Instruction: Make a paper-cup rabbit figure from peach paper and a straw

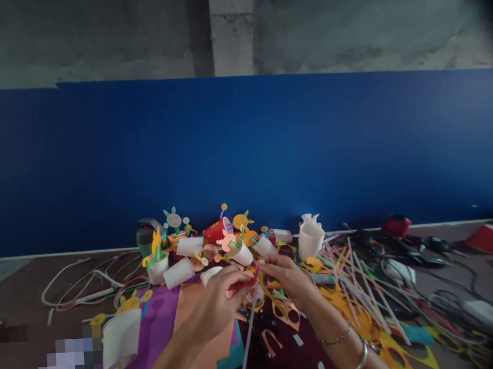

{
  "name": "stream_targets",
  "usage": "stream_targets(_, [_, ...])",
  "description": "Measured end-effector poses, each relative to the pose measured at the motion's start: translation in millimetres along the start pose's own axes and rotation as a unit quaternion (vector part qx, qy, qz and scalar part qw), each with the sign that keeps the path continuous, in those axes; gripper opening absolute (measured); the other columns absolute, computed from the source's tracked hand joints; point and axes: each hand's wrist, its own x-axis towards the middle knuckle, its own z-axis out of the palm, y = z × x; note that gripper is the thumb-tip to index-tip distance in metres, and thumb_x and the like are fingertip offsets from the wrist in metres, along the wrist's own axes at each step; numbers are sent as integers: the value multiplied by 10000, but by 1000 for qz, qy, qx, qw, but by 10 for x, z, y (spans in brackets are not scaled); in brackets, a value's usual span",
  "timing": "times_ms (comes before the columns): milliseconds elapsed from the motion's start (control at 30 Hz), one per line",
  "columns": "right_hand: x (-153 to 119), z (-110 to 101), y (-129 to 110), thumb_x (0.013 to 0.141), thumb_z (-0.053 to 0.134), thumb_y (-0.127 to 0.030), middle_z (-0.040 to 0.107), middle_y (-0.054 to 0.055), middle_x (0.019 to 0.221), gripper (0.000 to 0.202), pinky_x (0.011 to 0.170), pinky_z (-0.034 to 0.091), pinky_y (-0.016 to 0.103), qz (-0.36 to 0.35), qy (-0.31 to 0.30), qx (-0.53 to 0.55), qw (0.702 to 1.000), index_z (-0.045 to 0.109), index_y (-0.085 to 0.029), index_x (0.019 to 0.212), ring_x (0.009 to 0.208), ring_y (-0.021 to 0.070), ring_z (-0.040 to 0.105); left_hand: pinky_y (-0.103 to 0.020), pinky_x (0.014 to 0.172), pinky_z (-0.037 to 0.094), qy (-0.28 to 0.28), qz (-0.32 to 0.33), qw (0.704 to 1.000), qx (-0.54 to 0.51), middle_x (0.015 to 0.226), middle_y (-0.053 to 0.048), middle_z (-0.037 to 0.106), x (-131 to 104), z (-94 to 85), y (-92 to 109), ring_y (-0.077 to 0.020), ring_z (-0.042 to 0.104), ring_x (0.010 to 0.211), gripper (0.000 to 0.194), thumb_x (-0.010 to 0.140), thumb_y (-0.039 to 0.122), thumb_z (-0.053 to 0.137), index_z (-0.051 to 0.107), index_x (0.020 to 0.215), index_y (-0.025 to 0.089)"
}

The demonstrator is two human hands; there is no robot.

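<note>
My left hand [229, 290] is closed, pinching a thin red straw [255, 273] that bends upward between my hands. The fingertips of my right hand [285, 273] pinch the upper end of that straw. A pale translucent straw [249, 333] slants down below my fingers; whether it is joined to the red one I cannot tell. Under my hands are a clear tape roll [256, 298] and black-handled scissors [265, 319], partly hidden. Purple paper [155, 332], orange paper [191, 308] and dark maroon paper [288, 353] lie beneath.
Paper cups with cut-paper figures crowd the back, among them a red cup [218, 230] and a white cup [159, 269]. One white cup [122, 339] lies front left. Rightward are loose straws [367, 288], yellow paper scraps [352, 311] and tangled cables [442, 298]. A blue wall [261, 150] stands behind.
</note>
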Motion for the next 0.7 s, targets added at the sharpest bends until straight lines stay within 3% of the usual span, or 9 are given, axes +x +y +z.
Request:
stream_targets(167, [0, -27, 32, 726, 653, -266, 545, -31, 537, 152, 526, 323, 204, 17, -40, -47, 998, 609, -140, 653, 521, 75, 447, -268, 760, 438, -49, 60, 992, 100, 866, -13, 642, -4, -98, 96, -156, 574, 850, 105, 849, 235, 577, 681, 866, 229])
stream_targets(400, [-60, -61, 68, 667, 714, -263, 577, -32, 552, 111, 478, 320, 202, 65, -155, -115, 979, 652, -171, 665, 495, 80, 459, -264, 699, 447, -186, 5, 982, 37, 794, 2, 647, -24, -187, 51, -149, 586, 769, 136, 771, 336, 667, 651, 780, 201])
stream_targets(500, [-77, -42, 56, 670, 718, -271, 574, -33, 529, 119, 463, 322, 200, 83, -158, -99, 979, 655, -170, 661, 473, 78, 458, -278, 703, 460, -164, -41, 986, -1, 800, 7, 641, -30, -178, -17, -155, 585, 759, 230, 701, 370, 726, 616, 806, 198])
stream_targets(567, [-72, -19, 34, 683, 712, -273, 564, -33, 519, 143, 475, 339, 195, 76, -140, -44, 986, 638, -159, 640, 478, 75, 467, -295, 737, 466, -114, -53, 992, -24, 837, -1, 632, -6, -170, -77, -166, 583, 800, 294, 685, 388, 735, 597, 864, 201])
stream_targets(700, [-22, -4, 3, 686, 722, -302, 584, -20, 597, 169, 521, 395, 199, 42, -23, 83, 995, 640, -155, 706, 525, 83, 504, -332, 848, 451, 2, -45, 997, -64, 1076, -59, 597, 91, -223, -239, -204, 568, 982, 562, 698, 404, 718, 485, 1177, 225])
